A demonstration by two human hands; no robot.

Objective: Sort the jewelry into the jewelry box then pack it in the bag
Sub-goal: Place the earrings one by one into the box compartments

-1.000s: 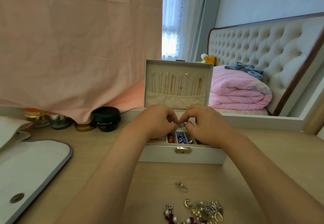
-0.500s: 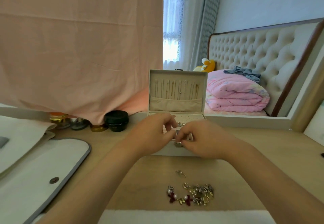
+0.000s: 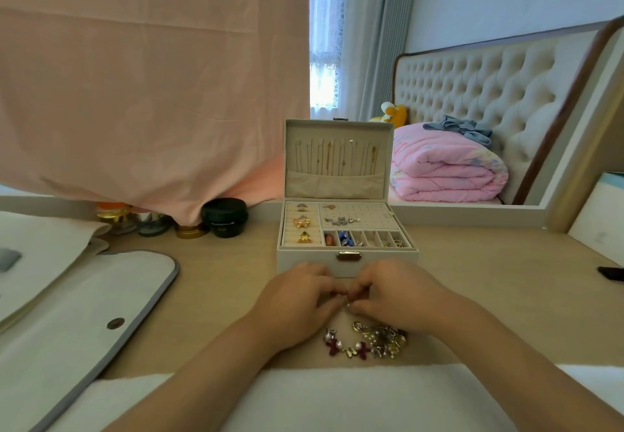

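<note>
A white jewelry box (image 3: 305,261) stands open on the wooden table, lid upright with chains hanging inside, and brooches, earrings and rings in its tray. In front of it my left hand (image 3: 297,300) and my right hand (image 3: 391,293) meet fingertip to fingertip on the table, pinching a small metal piece (image 3: 347,304) that is mostly hidden. A heap of loose jewelry (image 3: 369,340) lies just below my right hand. The white bag (image 3: 67,323) with grey trim and a snap lies flat at the left.
Jars and a black pot (image 3: 224,217) stand at the back left under a hanging pink cloth (image 3: 152,77). A mirror behind the box reflects a bed. A dark object (image 3: 612,273) lies at the right edge. White fabric (image 3: 337,398) covers the near table edge.
Both hands have moved from above the box tray down toward me, onto the table in front of the box. The small piece that lay alone on the table is now under my fingertips.
</note>
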